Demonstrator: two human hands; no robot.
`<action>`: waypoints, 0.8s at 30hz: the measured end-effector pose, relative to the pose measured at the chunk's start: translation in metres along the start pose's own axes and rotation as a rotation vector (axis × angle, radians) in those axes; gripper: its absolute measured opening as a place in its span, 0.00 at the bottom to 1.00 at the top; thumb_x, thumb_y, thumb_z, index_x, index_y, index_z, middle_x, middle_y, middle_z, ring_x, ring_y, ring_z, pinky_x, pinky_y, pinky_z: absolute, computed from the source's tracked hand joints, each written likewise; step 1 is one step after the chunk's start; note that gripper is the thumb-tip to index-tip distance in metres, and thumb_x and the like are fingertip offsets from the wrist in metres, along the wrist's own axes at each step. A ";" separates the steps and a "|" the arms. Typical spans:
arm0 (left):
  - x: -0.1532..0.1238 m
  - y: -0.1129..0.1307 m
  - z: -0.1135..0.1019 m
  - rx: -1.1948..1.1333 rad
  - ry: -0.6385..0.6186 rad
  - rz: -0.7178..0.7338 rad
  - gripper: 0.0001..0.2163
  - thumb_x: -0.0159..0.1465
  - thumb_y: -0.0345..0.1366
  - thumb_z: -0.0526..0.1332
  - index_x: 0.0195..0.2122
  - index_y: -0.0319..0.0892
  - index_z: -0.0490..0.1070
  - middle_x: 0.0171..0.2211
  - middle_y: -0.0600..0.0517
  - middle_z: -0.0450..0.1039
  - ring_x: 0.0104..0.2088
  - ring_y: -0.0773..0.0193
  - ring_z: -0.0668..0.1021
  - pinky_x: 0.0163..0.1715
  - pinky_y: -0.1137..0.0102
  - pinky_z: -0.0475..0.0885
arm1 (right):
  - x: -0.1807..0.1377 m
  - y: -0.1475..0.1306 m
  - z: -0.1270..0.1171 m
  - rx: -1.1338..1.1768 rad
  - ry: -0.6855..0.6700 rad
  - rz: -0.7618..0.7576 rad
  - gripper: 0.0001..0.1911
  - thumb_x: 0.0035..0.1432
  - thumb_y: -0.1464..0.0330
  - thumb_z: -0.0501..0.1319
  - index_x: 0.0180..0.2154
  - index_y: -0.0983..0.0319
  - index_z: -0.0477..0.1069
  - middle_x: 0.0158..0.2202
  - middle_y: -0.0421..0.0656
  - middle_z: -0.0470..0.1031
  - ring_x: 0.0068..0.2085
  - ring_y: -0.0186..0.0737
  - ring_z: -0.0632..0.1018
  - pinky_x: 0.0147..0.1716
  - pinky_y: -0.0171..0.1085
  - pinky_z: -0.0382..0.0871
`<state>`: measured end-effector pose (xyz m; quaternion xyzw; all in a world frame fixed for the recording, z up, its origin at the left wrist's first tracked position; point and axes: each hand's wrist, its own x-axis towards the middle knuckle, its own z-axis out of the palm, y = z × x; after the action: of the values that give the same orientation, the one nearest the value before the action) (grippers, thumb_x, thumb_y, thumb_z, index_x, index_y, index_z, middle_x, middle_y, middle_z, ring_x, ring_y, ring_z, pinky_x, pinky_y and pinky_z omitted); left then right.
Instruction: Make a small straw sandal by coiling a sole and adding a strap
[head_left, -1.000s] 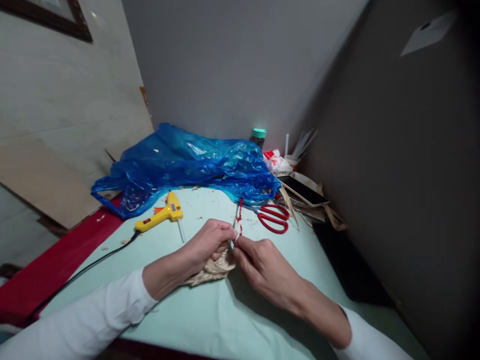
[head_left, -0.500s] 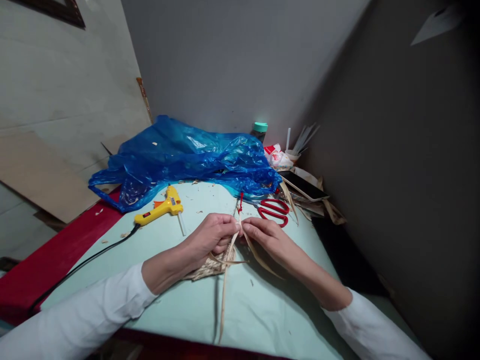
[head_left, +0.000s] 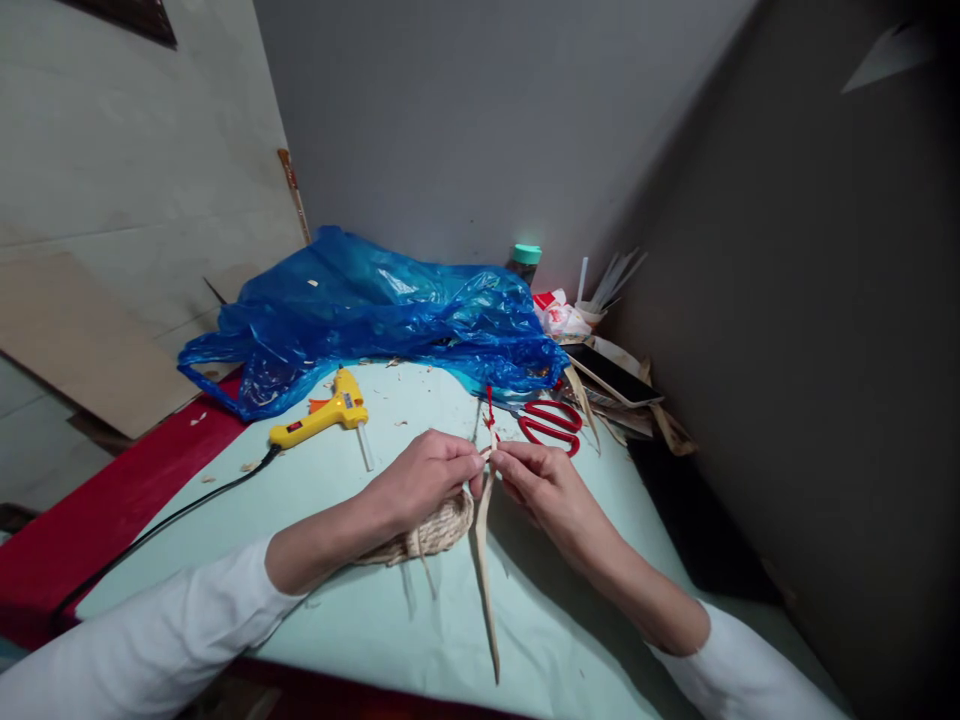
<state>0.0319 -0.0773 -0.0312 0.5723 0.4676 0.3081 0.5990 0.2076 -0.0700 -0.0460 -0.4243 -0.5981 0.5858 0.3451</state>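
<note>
Apparently partway: the braided piece (head_left: 448, 522), lower ctr. of frame, has a plaited length done, but the pale strip (head_left: 484, 575) hangs loose twd. the bottom edge, so some's prob. left; can't tell how much. L hand (head_left: 431, 478) & R hand (head_left: 555, 487) both pinch the strip's upper part mid-frame, below the red cord (head_left: 490, 408). Braided piece is partly hidden under L hand.
</note>
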 end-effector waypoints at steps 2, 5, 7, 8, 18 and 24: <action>-0.005 0.003 0.001 0.036 -0.036 0.015 0.13 0.62 0.38 0.55 0.23 0.40 0.68 0.12 0.61 0.50 0.14 0.72 0.52 0.17 0.73 0.47 | 0.000 0.001 0.000 -0.013 0.007 -0.025 0.22 0.58 0.57 0.62 0.19 0.64 0.64 0.17 0.36 0.58 0.21 0.28 0.55 0.20 0.33 0.43; -0.013 0.005 0.006 0.211 -0.138 0.057 0.13 0.65 0.37 0.52 0.24 0.41 0.68 0.12 0.59 0.58 0.15 0.69 0.61 0.22 0.73 0.59 | 0.000 -0.001 0.000 0.023 -0.007 -0.014 0.19 0.59 0.57 0.61 0.25 0.65 0.71 0.19 0.38 0.63 0.21 0.28 0.56 0.20 0.33 0.43; -0.017 0.005 0.009 0.389 -0.199 0.118 0.14 0.66 0.36 0.51 0.24 0.42 0.67 0.13 0.56 0.63 0.19 0.66 0.68 0.29 0.71 0.64 | 0.000 -0.004 0.000 0.071 -0.013 0.020 0.16 0.59 0.57 0.61 0.33 0.66 0.74 0.23 0.39 0.69 0.21 0.28 0.55 0.20 0.33 0.41; -0.019 0.005 0.011 0.471 -0.212 0.162 0.14 0.67 0.36 0.50 0.23 0.43 0.66 0.14 0.55 0.64 0.22 0.64 0.70 0.33 0.70 0.65 | -0.001 -0.005 0.000 0.101 -0.015 0.038 0.16 0.59 0.58 0.62 0.36 0.66 0.75 0.25 0.41 0.71 0.21 0.27 0.54 0.19 0.32 0.40; -0.010 0.017 -0.001 0.249 0.222 0.199 0.14 0.64 0.41 0.56 0.25 0.40 0.70 0.20 0.56 0.66 0.20 0.70 0.63 0.22 0.73 0.56 | -0.001 -0.003 -0.002 0.299 -0.079 0.143 0.15 0.57 0.59 0.67 0.30 0.65 0.71 0.24 0.37 0.64 0.21 0.25 0.54 0.21 0.30 0.43; 0.006 0.014 -0.006 -0.077 0.283 0.151 0.06 0.58 0.35 0.64 0.32 0.38 0.70 0.29 0.52 0.73 0.29 0.67 0.73 0.30 0.74 0.65 | -0.004 -0.006 -0.001 0.342 -0.077 0.151 0.11 0.59 0.60 0.65 0.36 0.62 0.70 0.25 0.35 0.60 0.21 0.26 0.53 0.21 0.30 0.40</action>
<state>0.0306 -0.0677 -0.0185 0.5333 0.4908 0.4475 0.5239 0.2092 -0.0726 -0.0394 -0.3806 -0.4690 0.7189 0.3441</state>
